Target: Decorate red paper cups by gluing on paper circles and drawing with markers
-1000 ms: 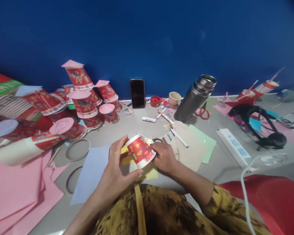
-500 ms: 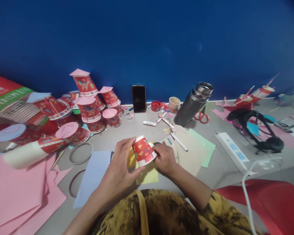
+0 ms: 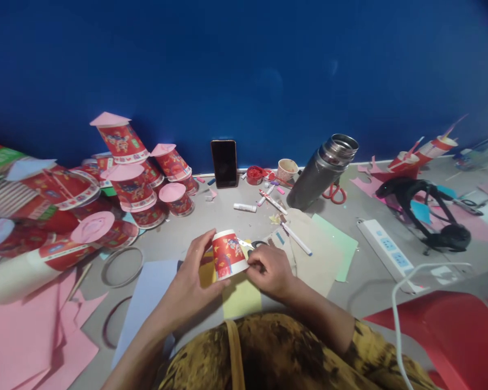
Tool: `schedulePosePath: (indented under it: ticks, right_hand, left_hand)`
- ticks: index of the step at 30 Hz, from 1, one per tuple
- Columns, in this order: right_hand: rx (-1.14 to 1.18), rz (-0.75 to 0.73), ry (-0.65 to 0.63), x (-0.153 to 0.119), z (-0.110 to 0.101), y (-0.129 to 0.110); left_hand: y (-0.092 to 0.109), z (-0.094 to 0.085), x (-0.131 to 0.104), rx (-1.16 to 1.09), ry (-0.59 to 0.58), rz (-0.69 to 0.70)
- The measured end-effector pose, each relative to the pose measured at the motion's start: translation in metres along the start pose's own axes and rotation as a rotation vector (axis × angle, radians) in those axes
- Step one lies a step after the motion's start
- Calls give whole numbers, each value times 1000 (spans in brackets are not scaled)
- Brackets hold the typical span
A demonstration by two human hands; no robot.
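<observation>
A red paper cup [image 3: 229, 253] with gold stars and a white rim lies tilted on its side in the air, its wide end toward the right. My left hand [image 3: 193, 281] wraps it from the left, thumb below and fingers behind. At the wide rim, the curled fingers of my right hand [image 3: 270, 271] pinch the edge. Small scissors [image 3: 246, 245] with a dark handle show just behind those fingers; whether they touch the hand I cannot tell. Beneath the cup is a yellow paper sheet [image 3: 242, 299].
Several red cups with pink paper tops [image 3: 126, 187] are stacked at left, above pink sheets [image 3: 20, 336]. A phone [image 3: 224, 164] leans on the blue wall. Rightward are a steel flask [image 3: 319, 176], a marker [image 3: 296, 239], a power strip [image 3: 386, 252] and a white cable [image 3: 396, 325].
The cup has moved slightly left and turned, showing another side of its print. Both hands have shifted a little with it. The view has swung slightly.
</observation>
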State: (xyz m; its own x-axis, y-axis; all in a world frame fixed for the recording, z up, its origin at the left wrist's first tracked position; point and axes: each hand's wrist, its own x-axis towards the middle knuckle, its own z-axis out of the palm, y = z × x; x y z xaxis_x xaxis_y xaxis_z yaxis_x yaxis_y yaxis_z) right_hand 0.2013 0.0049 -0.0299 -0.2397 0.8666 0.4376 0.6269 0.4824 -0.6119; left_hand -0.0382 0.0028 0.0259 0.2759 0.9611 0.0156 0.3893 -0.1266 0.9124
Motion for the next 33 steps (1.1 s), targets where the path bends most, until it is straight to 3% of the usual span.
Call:
schedulePosePath:
  ticks: [4,8,13,15,18,25,33]
  right_hand:
    - [-5,2,-39,-1,4,-2]
    - [47,-31,-182,4,-4,-5]
    - [-170,161,-240,39,-48,6]
    - [-428,292,-258,60,-67,18]
    - [-557,372,-234,88,-84,38]
    - [-657,438,-280,108,-74,65]
    - [-585,442,-232,102,-67,68]
  left_hand:
    - [-2,-2,-1,2,-4,-20]
    - [-7,-3,-1,33,44,40]
    - [-17,-2,2,13,226,13]
    - [-21,-2,4,0,261,0]
    - [-23,-2,6,-25,270,0]
    - [-22,0,6,-142,261,-38]
    - [-24,0,7,-126,257,-37]
